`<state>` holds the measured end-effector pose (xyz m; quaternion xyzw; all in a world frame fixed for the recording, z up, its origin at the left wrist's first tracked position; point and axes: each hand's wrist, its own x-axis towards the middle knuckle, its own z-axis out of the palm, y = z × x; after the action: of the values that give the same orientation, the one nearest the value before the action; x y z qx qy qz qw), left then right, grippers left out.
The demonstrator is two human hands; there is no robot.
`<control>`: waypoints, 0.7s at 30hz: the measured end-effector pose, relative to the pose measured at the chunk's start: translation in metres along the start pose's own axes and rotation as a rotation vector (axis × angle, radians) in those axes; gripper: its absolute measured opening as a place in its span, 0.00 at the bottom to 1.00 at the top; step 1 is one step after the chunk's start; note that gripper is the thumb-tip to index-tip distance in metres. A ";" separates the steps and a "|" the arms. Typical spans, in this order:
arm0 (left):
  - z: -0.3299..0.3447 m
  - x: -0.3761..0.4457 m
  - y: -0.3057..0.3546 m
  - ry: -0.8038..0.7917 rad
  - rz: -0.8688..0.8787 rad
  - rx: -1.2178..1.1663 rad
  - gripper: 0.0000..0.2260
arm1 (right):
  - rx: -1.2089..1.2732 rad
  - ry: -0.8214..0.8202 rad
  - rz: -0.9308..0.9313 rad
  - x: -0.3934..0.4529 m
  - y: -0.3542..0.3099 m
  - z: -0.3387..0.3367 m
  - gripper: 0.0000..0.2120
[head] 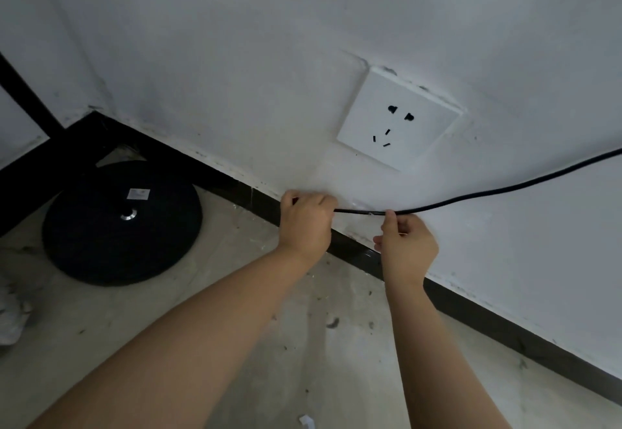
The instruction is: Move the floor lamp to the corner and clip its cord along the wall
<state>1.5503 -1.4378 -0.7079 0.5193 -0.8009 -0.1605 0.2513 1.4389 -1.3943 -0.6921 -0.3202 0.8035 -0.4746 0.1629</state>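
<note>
Both hands on the thin black lamp cord [471,195], low on the white plaster wall [235,58], just above the black skirting strip [356,253]. Left hand [308,218] is curled into a loose fist, knuckles toward the wall, with the cord coming out of its thumb side; fingers closed round it. Right hand [405,243] pinches the cord between thumb and forefinger, other fingers tucked under. A short taut run of cord spans between the two hands, lying against the wall; there's a small pale, clear-looking patch [358,206] on the wall behind that run, can't tell if it's a clip. Past the right hand the cord climbs in a shallow curve to the right and leaves view, passing below the white square wall socket [399,119], which sits above and between the hands with nothing plugged in. Round black lamp base [123,223] with a white label and a silver centre fitting sits on the dusty concrete floor [303,344] in the corner, well left of the left hand. Black pole [30,95] runs up diagonally at far left.
</note>
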 end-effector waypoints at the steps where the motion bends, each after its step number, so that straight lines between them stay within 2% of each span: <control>1: -0.003 0.000 -0.004 0.036 0.007 0.020 0.11 | 0.008 0.006 0.014 0.000 0.000 -0.001 0.11; 3: -0.009 0.001 -0.009 0.129 0.027 0.054 0.15 | 0.034 0.018 0.047 -0.001 0.000 -0.003 0.11; 6: -0.015 0.008 -0.004 0.161 0.079 0.100 0.16 | 0.052 0.032 0.102 -0.001 0.003 -0.006 0.11; 14: -0.017 0.010 0.010 0.151 0.051 0.057 0.09 | 0.098 0.107 0.254 -0.001 0.013 -0.022 0.15; 17: -0.015 0.007 0.013 0.152 0.101 0.064 0.09 | 0.130 0.060 0.292 0.000 0.020 -0.030 0.11; 21: -0.017 -0.001 0.007 0.138 0.119 0.023 0.07 | 0.224 -0.047 0.374 -0.004 0.026 -0.036 0.13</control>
<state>1.5546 -1.4337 -0.6905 0.4835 -0.8128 -0.0997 0.3092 1.4120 -1.3593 -0.6974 -0.1565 0.7872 -0.5146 0.3016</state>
